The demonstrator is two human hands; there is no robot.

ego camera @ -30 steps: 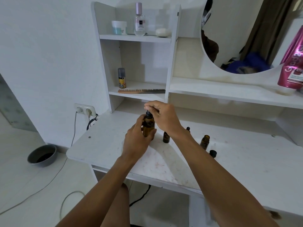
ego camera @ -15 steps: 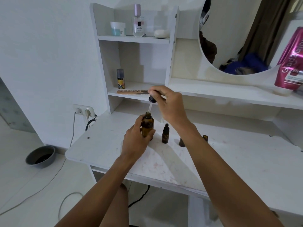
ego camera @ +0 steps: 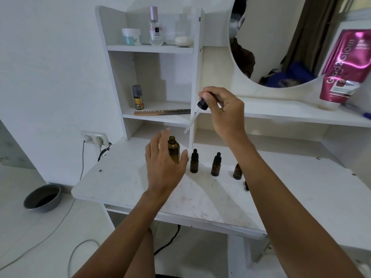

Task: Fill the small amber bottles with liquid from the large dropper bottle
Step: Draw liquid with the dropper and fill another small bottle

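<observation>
The right hand [ego camera: 224, 113] pinches the dropper [ego camera: 201, 104] by its bulb, tip angled down clear of the uncapped large dropper bottle [ego camera: 174, 150], while the left hand [ego camera: 163, 163] hovers beside it, fingers apart, seemingly to steady it.

I am watching the large dropper bottle [ego camera: 173, 149] standing toward the back of the table [ego camera: 124, 177], with the left hand [ego camera: 163, 163] hovering just in front of it. To its right, three small bottles [ego camera: 194, 161] are standing in a row. The rightmost is sitting partly behind the right forearm, and something small, perhaps a cap, is lying beside it. The right hand [ego camera: 222, 109] is holding the dropper [ego camera: 193, 119] above and right of the large bottle. Behind, a comb [ego camera: 160, 112] is lying on the lower shelf [ego camera: 156, 119], right of a can [ego camera: 138, 97]. A bowl [ego camera: 43, 200] is sitting on the floor, left of the table.
</observation>
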